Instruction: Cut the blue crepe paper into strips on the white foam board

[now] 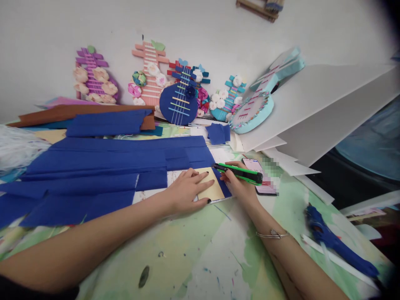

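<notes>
My left hand (189, 191) lies with its fingers spread, pressing on a pale yellow card (215, 192). The card rests over blue crepe paper (93, 156), which stretches out to the left in several layers. Held in my right hand (239, 185) is a green and black box cutter (242, 173), its front end pointing left near the card's upper right corner. Blue paper shows beside the card under the right hand. Whether the blade touches the paper I cannot tell. A white sheet (146, 195) peeks out beneath the blue paper.
A phone (261, 177) lies just right of my right hand. Further right is a blue glue gun (340, 243). Decorated paper instruments, including a dark blue one (178, 104), lean along the wall. Large white boards (312, 104) jut in from the right.
</notes>
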A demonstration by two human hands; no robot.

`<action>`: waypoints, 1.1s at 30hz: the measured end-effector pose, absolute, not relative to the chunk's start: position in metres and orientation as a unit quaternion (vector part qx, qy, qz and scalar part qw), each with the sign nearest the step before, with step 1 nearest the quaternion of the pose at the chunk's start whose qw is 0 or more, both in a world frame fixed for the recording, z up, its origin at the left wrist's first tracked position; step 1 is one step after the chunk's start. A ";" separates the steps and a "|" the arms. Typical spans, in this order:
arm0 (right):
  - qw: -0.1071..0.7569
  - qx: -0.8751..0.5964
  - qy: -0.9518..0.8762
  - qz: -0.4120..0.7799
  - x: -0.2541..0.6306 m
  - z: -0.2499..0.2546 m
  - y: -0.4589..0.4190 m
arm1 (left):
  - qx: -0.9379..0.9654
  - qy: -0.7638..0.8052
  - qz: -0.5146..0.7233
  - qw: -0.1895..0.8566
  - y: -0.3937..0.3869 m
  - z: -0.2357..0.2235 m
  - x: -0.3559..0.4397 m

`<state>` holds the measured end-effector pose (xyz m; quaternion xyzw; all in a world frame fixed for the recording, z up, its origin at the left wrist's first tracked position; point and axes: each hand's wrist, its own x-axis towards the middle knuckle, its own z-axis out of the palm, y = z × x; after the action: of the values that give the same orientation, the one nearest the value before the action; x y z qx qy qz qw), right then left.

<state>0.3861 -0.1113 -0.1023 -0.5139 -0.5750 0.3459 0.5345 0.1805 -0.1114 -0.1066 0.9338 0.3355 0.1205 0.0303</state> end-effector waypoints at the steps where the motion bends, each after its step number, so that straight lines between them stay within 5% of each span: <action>1: 0.534 -0.514 -0.578 0.342 0.386 -0.103 -0.111 | 0.934 0.336 0.120 0.034 -0.111 -0.107 0.181; 33: 0.468 -0.532 -0.677 0.197 0.388 -0.102 -0.111 | 0.934 0.334 0.117 0.042 -0.109 -0.104 0.182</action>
<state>0.3883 -0.1108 -0.1025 -0.5324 -0.6773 0.1973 0.4677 0.1817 -0.1095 -0.1042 0.9343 0.3341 0.1173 0.0422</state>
